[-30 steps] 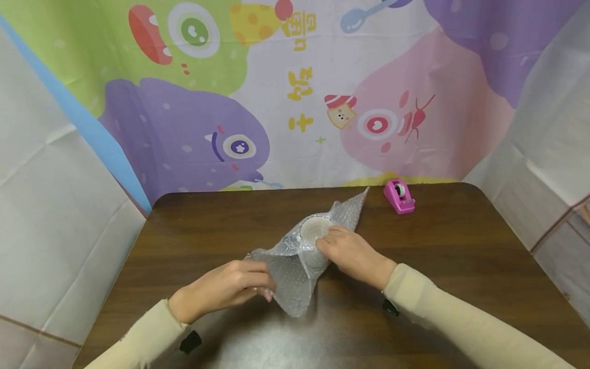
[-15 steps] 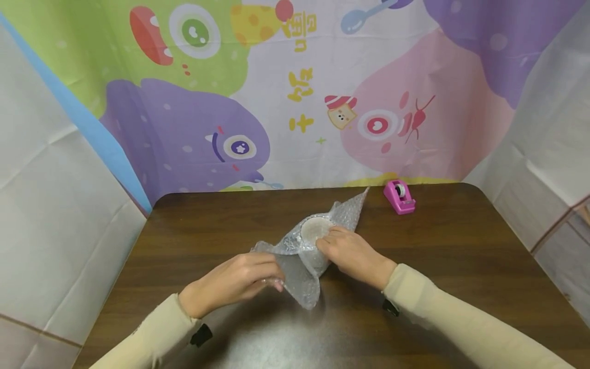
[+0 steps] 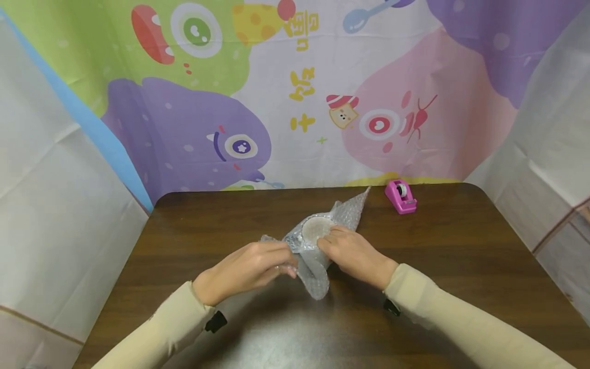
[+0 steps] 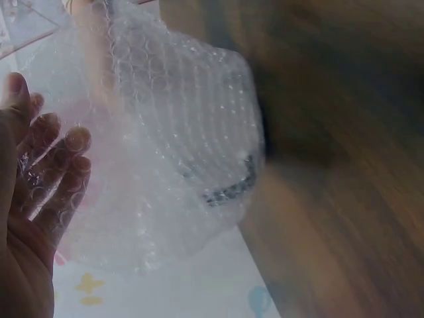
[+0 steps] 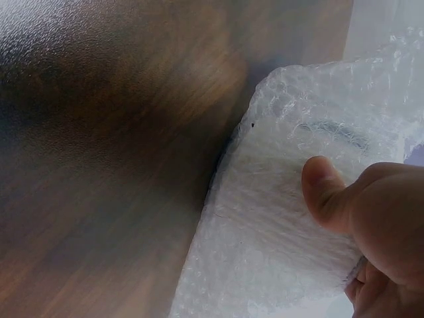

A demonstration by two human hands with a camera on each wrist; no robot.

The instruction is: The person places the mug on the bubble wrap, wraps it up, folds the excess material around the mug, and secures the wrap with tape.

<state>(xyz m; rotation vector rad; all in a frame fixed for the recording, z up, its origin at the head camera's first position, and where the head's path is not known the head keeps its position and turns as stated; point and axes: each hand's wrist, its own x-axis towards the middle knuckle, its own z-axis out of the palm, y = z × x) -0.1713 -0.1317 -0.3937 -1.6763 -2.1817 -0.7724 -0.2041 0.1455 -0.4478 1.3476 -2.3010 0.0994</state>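
A white round cup stands in the middle of the table, with a sheet of bubble wrap around its outside. My right hand grips the cup at its rim, the thumb pressing the wrap against the wall and the fingers inside the mouth. My left hand holds the wrap's loose flap on the near left. In the left wrist view its fingers show through the clear film, with the thumb on the other side. Through the wrap a dark marking is visible on the cup wall.
A pink tape dispenser stands at the back right of the dark wooden table. One pointed corner of the wrap reaches toward it. A printed cartoon curtain hangs behind the table, with pale panels at both sides.
My left hand has moved right and slightly away from me, carrying the flap toward the cup, and the flap has folded in. The right hand and cup have stayed put.
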